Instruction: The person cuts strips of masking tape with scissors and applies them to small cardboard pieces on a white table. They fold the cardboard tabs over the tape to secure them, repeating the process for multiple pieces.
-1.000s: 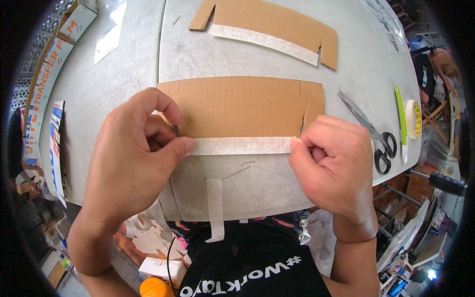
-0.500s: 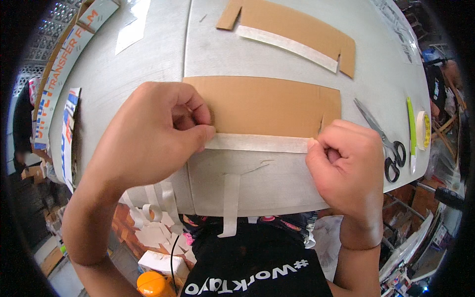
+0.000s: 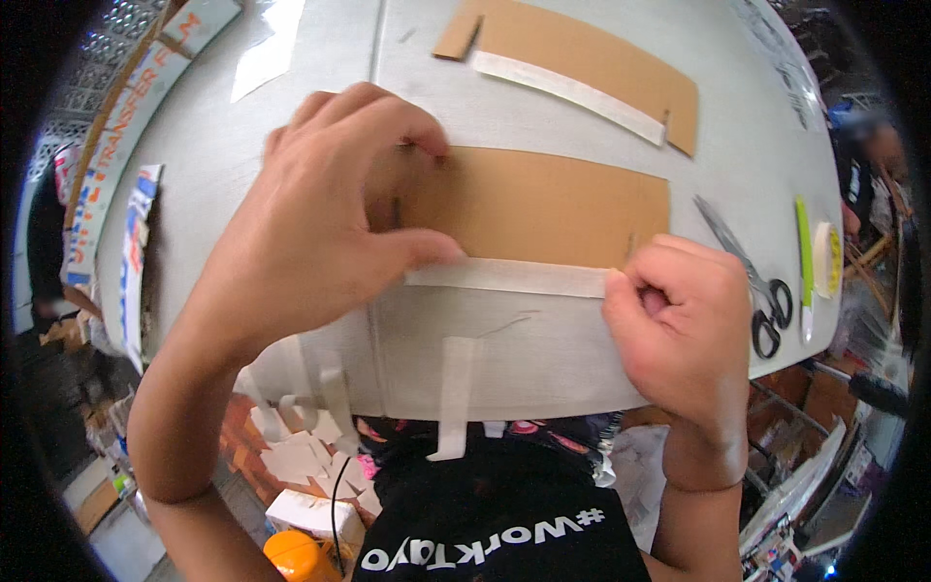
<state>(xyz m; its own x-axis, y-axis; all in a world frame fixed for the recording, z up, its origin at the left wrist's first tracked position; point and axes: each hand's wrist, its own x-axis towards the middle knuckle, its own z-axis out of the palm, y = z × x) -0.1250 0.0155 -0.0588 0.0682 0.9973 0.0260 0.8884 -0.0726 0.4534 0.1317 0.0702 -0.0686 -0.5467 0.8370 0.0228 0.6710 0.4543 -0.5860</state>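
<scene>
The worktop (image 3: 543,364) carries a brown cardboard panel (image 3: 562,209). Over its left end the left hand (image 3: 320,213) spreads, fingers wide, gripping nothing I can see; the right hand (image 3: 684,320), tightly curled, pinches the masking-tape strip (image 3: 524,279) along the panel's near edge.

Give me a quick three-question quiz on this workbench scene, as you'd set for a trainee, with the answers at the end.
1. Multiple choice: At which part of the pale tape strip along the nearer cardboard piece is the person's right hand?
A) Left end
B) Middle
C) Right end

2. True or false: The farther cardboard piece has a whitish strip along the edge facing the person.

3. Fill in the blank: The slim tool lying between the scissors and the tape roll is mostly ____ in colour.

Key: 1. C; 2. True; 3. green.
</scene>
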